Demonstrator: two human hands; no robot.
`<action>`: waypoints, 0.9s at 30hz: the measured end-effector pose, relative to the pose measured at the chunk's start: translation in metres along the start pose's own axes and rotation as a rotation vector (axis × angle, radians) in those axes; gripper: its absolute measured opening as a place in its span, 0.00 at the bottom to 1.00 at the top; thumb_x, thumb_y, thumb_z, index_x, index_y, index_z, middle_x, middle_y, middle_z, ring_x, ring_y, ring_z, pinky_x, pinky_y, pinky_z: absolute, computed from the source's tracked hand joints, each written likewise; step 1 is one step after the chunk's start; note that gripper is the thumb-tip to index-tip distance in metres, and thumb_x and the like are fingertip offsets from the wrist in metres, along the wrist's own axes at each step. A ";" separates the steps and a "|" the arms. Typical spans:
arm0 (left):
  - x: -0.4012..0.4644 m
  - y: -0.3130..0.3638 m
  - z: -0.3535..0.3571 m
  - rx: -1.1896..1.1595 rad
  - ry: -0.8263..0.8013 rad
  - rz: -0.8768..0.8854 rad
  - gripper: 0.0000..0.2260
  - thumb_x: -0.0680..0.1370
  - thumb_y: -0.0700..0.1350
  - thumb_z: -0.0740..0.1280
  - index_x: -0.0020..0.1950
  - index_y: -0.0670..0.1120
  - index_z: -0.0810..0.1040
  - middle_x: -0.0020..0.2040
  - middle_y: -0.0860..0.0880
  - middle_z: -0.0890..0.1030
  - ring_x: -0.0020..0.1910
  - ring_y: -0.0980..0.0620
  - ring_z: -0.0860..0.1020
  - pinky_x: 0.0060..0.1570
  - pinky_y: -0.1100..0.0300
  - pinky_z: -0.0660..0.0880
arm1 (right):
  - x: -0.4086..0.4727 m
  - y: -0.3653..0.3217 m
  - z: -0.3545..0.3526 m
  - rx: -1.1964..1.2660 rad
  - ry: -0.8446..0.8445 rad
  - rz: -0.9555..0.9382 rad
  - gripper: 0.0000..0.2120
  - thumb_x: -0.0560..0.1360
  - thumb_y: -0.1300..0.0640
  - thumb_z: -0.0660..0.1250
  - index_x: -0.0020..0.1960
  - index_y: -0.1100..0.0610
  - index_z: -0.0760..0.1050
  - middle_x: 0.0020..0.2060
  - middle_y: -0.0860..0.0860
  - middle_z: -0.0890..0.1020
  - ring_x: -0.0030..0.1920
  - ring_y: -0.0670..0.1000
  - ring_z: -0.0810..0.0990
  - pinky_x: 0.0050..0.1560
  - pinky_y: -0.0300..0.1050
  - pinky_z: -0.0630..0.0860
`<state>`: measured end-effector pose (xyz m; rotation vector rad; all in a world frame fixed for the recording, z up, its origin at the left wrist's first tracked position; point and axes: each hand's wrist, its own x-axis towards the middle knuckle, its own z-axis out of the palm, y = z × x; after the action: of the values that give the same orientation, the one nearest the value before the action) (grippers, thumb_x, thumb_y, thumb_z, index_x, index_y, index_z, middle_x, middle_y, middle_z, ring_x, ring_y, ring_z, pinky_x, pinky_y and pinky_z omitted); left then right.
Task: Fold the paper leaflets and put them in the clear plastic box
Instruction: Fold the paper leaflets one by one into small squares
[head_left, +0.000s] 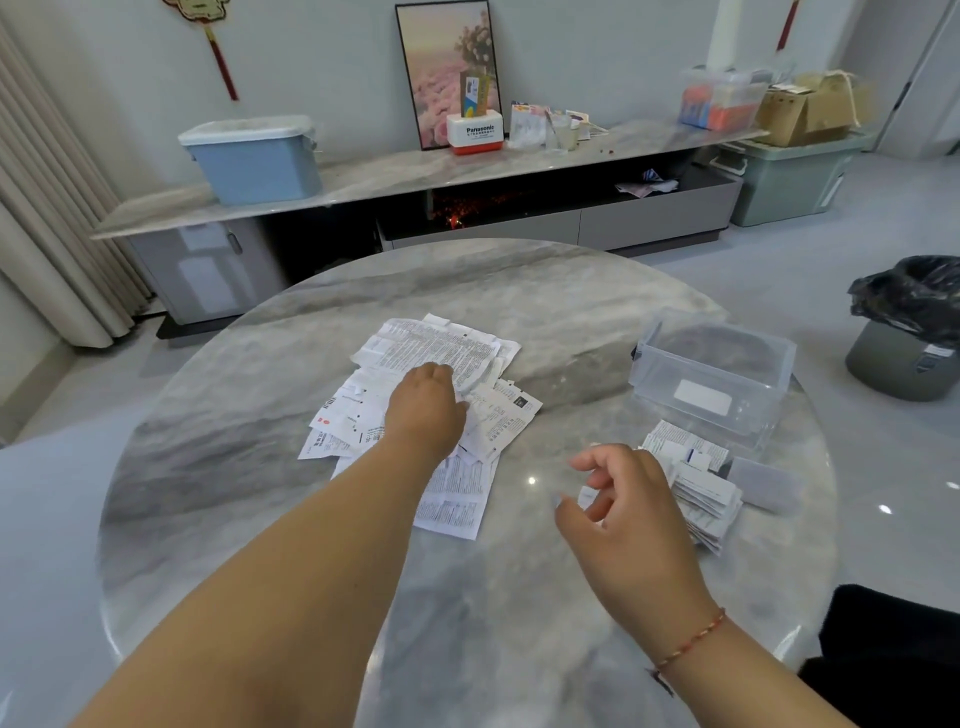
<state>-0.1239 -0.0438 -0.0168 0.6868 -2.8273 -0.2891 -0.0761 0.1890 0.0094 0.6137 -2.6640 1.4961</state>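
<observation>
1. Round marble table (234, 415) with a loose pile of unfolded leaflets (441, 348) spread out in the middle.
2. Left hand (426, 410) is stretched out onto that pile, fingers curled down onto the top sheet – they're hidden behind the hand, so I can't tell if it's actually pinching a sheet or just pressing on it.
3. Right hand (623, 499) hovers over the table just beside the folded stack (706, 493), fingers loosely curled and holding nothing – relaxed, basically open.
4. Clear box (711, 374) sits on the right side of the table, just beyond the folded stack. No lid on it; looks like no leaflets inside, only a white label on the front wall.
5. Red string bracelet (691, 639) on the right wrist.
6. Bin (909, 332) with a black bag on the floor to the right.
</observation>
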 end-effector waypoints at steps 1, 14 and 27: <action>0.008 0.003 0.004 0.004 -0.008 0.001 0.22 0.79 0.49 0.63 0.70 0.43 0.66 0.68 0.45 0.70 0.67 0.47 0.67 0.64 0.55 0.65 | 0.002 0.002 0.001 -0.001 0.003 0.008 0.13 0.69 0.55 0.71 0.51 0.47 0.72 0.45 0.42 0.69 0.37 0.44 0.74 0.43 0.39 0.71; 0.041 0.008 0.018 -0.066 0.040 -0.164 0.05 0.76 0.36 0.56 0.47 0.43 0.71 0.42 0.45 0.77 0.38 0.46 0.72 0.36 0.55 0.67 | 0.015 0.010 0.015 -0.005 -0.029 0.056 0.12 0.69 0.55 0.71 0.49 0.46 0.72 0.44 0.41 0.70 0.37 0.44 0.75 0.44 0.42 0.73; -0.126 0.006 -0.055 -0.239 0.012 0.030 0.14 0.77 0.35 0.56 0.56 0.50 0.73 0.48 0.50 0.79 0.44 0.49 0.75 0.41 0.56 0.71 | 0.009 0.022 0.002 -0.044 -0.101 0.061 0.27 0.64 0.58 0.75 0.60 0.55 0.69 0.47 0.47 0.70 0.46 0.50 0.74 0.49 0.42 0.70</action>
<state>-0.0028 0.0134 0.0168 0.5921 -2.7270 -0.6033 -0.0917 0.1945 -0.0079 0.6274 -2.8073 1.4541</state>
